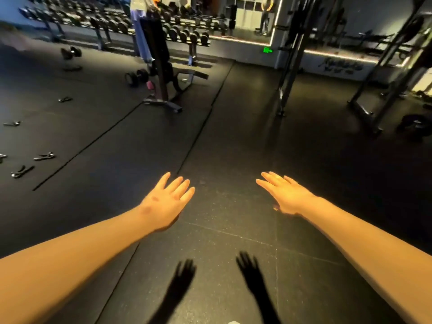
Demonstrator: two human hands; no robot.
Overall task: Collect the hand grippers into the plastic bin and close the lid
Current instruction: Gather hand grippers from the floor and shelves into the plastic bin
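While the fingers (177,185) of the left hand (167,202) and the right hand (286,195) are spread straight and hold nothing, the hand grippers (44,156) lie scattered on the floor (233,136), well apart from both hands, toward its left side beyond a mat seam (93,142). No plastic bin shows. Each gripper looks light, stiff and sprung; closing one palm round both handles together should serve.

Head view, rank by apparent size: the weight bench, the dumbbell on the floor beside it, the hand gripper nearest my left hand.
1. weight bench
2. dumbbell
3. hand gripper: about the dumbbell's length but thinner, and nearer the camera.
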